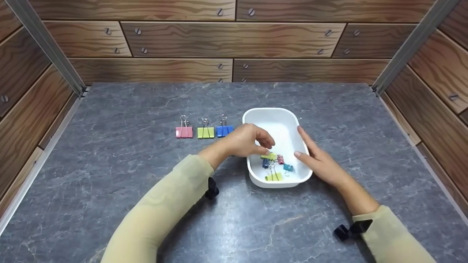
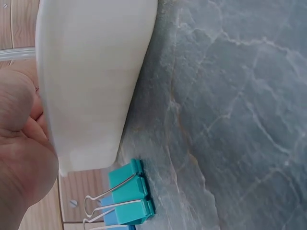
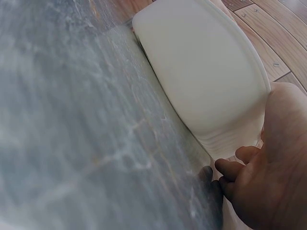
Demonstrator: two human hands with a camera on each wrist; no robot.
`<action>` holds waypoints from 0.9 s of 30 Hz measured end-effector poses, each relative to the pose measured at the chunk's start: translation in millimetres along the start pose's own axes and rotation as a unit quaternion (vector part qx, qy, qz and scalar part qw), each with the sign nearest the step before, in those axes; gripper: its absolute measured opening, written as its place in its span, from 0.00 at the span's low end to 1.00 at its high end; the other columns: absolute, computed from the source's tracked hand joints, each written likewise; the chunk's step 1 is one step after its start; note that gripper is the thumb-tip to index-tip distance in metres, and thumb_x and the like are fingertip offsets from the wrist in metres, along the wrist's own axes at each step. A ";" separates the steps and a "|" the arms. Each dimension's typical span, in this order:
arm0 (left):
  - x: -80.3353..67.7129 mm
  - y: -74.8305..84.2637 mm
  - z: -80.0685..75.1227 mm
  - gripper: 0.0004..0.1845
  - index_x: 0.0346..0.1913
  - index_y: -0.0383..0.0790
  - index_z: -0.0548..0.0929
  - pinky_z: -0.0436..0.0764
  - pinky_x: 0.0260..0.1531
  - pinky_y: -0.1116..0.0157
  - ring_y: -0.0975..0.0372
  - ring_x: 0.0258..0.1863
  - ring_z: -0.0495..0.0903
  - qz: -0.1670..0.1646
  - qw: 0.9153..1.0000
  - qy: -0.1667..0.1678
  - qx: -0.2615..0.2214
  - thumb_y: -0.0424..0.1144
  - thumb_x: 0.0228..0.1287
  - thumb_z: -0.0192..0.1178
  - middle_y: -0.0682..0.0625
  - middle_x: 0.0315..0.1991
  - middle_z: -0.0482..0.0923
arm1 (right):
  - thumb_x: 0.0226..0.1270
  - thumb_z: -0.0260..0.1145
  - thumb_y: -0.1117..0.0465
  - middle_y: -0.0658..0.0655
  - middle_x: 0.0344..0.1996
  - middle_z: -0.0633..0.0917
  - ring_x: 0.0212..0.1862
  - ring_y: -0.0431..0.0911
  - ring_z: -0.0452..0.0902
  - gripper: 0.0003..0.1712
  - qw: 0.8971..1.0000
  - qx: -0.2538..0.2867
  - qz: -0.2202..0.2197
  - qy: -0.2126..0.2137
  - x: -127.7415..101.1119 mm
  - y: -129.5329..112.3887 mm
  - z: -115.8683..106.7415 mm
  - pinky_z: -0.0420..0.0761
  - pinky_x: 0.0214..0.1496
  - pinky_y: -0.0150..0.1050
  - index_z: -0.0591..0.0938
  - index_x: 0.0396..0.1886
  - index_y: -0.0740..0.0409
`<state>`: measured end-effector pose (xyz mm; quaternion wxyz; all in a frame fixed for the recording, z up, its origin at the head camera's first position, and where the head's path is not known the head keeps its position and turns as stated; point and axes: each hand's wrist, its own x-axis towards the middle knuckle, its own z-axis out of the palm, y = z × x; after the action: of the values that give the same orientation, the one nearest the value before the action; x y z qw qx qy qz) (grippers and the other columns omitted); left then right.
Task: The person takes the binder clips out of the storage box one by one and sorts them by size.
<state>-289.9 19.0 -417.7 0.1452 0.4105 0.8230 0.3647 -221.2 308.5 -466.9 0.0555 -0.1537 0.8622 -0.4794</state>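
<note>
A white tray (image 1: 275, 116) sits mid-table and holds several small binder clips, among them a blue clip (image 1: 265, 163), a pink clip (image 1: 280, 159), a teal clip (image 1: 288, 167) and a yellow-green clip (image 1: 273, 177). My left hand (image 1: 268, 151) reaches over the tray's left rim and pinches another yellow-green clip (image 1: 268, 156) just above the pile. My right hand (image 1: 307, 146) holds the tray's right rim, with the thumb inside and the fingers (image 3: 230, 166) against the outer wall (image 3: 206, 72). In the left wrist view, the tray wall (image 2: 91, 81) stands beside my palm (image 2: 19, 143).
Three clips lie in a row left of the tray: pink (image 1: 184, 132), green (image 1: 206, 132) and blue (image 1: 224, 130). The nearest one shows as a blue-green clip (image 2: 132, 191) in the left wrist view. Wood-patterned walls (image 1: 234, 40) close in the grey marble tabletop (image 1: 128, 175) on three sides.
</note>
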 end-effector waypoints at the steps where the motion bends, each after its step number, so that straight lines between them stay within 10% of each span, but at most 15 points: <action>1: -0.2 -0.5 0.7 0.12 0.52 0.35 0.91 0.82 0.52 0.66 0.64 0.44 0.87 0.000 1.000 0.000 0.003 0.33 0.67 0.74 0.49 0.43 0.91 | 0.84 0.61 0.52 0.56 0.86 0.49 0.83 0.61 0.49 0.45 1.000 0.002 -0.002 -0.001 0.1 0.1 0.5 0.58 0.80 0.59 0.47 0.89 0.37; 27: -0.8 -1.2 8.8 0.08 0.46 0.40 0.94 0.80 0.48 0.69 0.65 0.41 0.86 0.012 0.998 0.020 0.050 0.36 0.67 0.75 0.52 0.40 0.91 | 0.84 0.60 0.50 0.50 0.87 0.48 0.83 0.54 0.46 0.44 1.000 -0.011 0.004 -0.005 -0.2 0.6 -0.6 0.57 0.80 0.54 0.47 0.88 0.35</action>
<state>-285.4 22.1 -424.7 0.1038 0.4197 0.8378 0.3333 -221.2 309.3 -467.1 0.0599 -0.1531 0.8679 -0.4688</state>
